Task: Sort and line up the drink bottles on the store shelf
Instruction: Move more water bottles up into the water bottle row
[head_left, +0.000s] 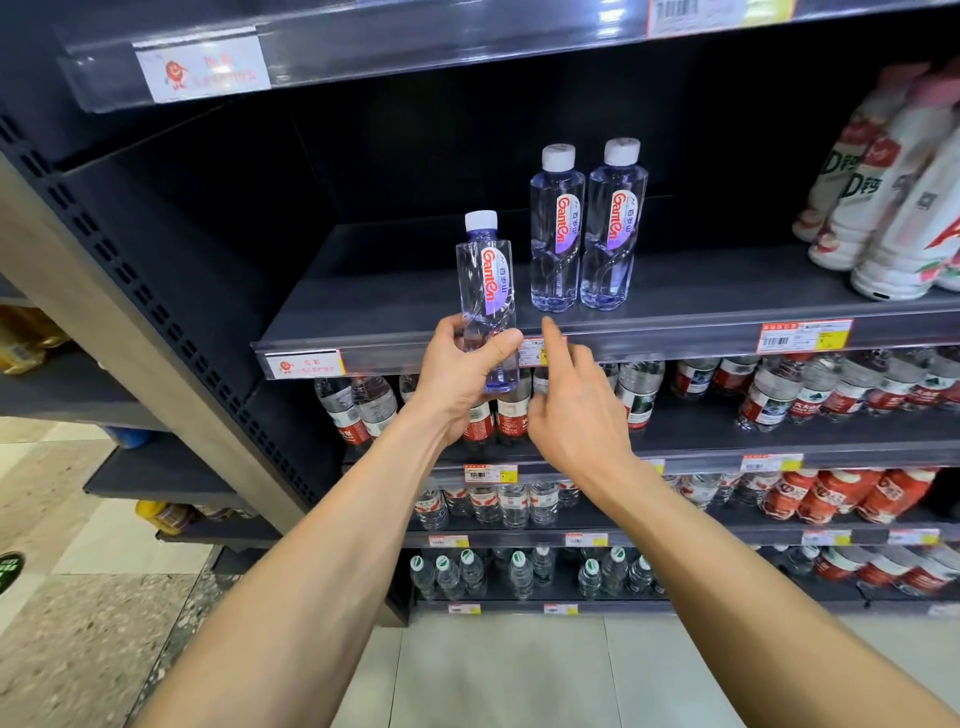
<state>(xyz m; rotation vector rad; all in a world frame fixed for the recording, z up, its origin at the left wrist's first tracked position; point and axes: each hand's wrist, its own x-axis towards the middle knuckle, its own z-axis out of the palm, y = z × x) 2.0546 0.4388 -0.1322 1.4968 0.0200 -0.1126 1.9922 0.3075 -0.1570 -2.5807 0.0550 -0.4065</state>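
Observation:
My left hand (462, 371) grips the lower half of a clear Ganten water bottle (485, 280) with a white cap, held upright just in front of the dark shelf's front edge (649, 340). Two more Ganten bottles (555, 234) (613, 228) stand side by side on that shelf, a little to the right and behind. My right hand (571, 410) hovers beside the held bottle, index finger stretched up toward the shelf edge, other fingers loosely curled, holding nothing.
White milk-drink bottles (883, 208) crowd the shelf's right end. Lower shelves carry red-labelled water bottles (769, 395) and green-capped ones (519, 571). The shelf's left part (374, 291) holds nothing. A side panel (156, 312) stands at left, tiled floor below.

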